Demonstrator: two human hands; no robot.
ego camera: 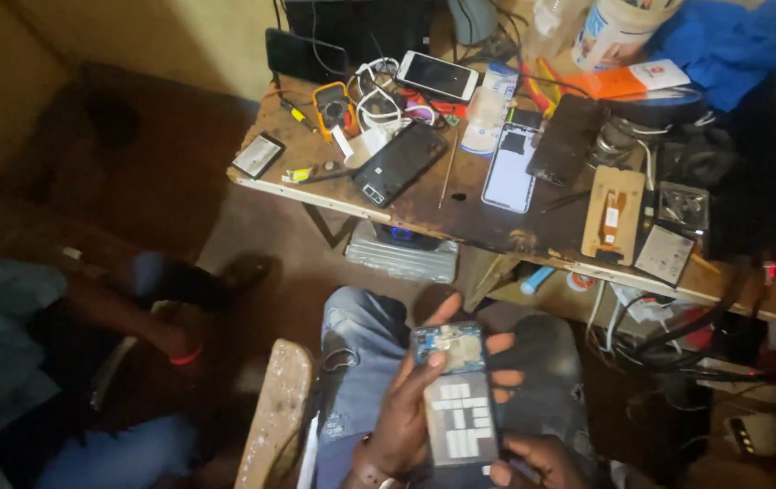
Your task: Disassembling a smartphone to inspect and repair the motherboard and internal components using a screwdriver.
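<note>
An opened smartphone [456, 398] with its back cover off lies over my lap, showing a circuit board at the top and a grey battery below. My left hand [406, 417] grips it along the left edge, thumb on the board area and fingers showing past the right side. My right hand [542, 462] holds the phone's bottom right corner at the frame's lower edge. Both hands sit low in the picture, below the front edge of a wooden workbench [460, 213].
The workbench carries several phones, a black phone [400, 163], a white phone [438, 75], a light blue back cover [508, 170], an orange multimeter [334, 107], cables and a wooden jig [613, 215]. Another person [71, 362] sits at the left. A wooden plank [275, 417] stands beside my knee.
</note>
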